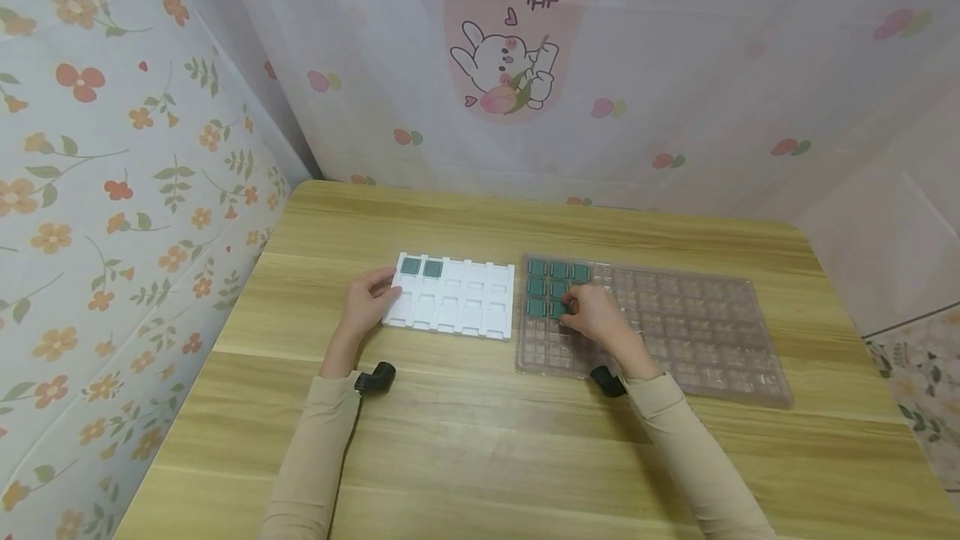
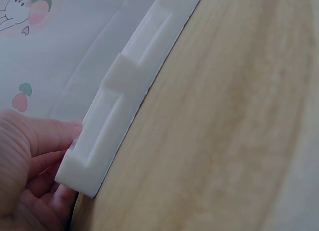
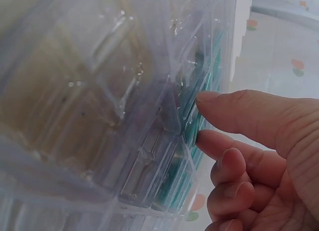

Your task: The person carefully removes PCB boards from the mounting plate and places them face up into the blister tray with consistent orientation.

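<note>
A white plastic tray (image 1: 450, 298) with shallow pockets lies on the left; two green square chips (image 1: 432, 269) sit in its far-left pockets. My left hand (image 1: 367, 302) holds the tray's left end, thumb on the rim and fingers at the side, as the left wrist view shows of the white tray (image 2: 114, 91). To the right is a clear blister tray (image 1: 697, 332) with several green chips (image 1: 537, 286) in its left compartments. Over that group, my right hand (image 1: 596, 315) pinches a green chip (image 3: 192, 128) between thumb and index finger, still at the compartment; its other fingers curl loosely.
Both trays lie side by side on a wood-grain table (image 1: 465, 440), a narrow gap between them. Most compartments on the clear tray's right side hold no chips. A printed curtain (image 1: 637, 65) hangs behind the table, and a floral cloth (image 1: 112, 190) hangs at left.
</note>
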Demonstrator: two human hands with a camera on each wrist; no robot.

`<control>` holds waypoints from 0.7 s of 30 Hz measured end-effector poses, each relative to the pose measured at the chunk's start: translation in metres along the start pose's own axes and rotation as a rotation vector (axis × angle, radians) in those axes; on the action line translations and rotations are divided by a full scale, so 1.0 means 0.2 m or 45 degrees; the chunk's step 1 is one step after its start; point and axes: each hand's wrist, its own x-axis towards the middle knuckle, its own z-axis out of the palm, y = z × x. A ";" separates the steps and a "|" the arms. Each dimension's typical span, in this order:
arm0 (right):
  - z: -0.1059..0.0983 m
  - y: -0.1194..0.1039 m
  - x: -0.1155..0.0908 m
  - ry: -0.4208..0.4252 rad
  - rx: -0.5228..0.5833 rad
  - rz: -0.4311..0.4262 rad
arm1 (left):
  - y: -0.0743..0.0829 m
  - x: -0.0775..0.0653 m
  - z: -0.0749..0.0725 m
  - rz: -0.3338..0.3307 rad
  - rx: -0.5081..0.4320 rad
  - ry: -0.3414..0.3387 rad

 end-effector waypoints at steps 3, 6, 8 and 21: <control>0.00 0.00 0.00 -0.004 0.006 0.005 | 0.00 0.00 0.00 -0.004 0.004 0.001; 0.00 0.00 0.00 0.002 0.009 0.003 | 0.00 0.00 0.00 0.001 0.007 0.000; 0.00 -0.01 0.00 0.006 0.016 0.000 | 0.00 0.00 0.00 0.001 -0.001 0.002; -0.01 -0.02 0.00 0.090 0.001 -0.070 | 0.00 0.00 0.00 -0.013 -0.028 -0.005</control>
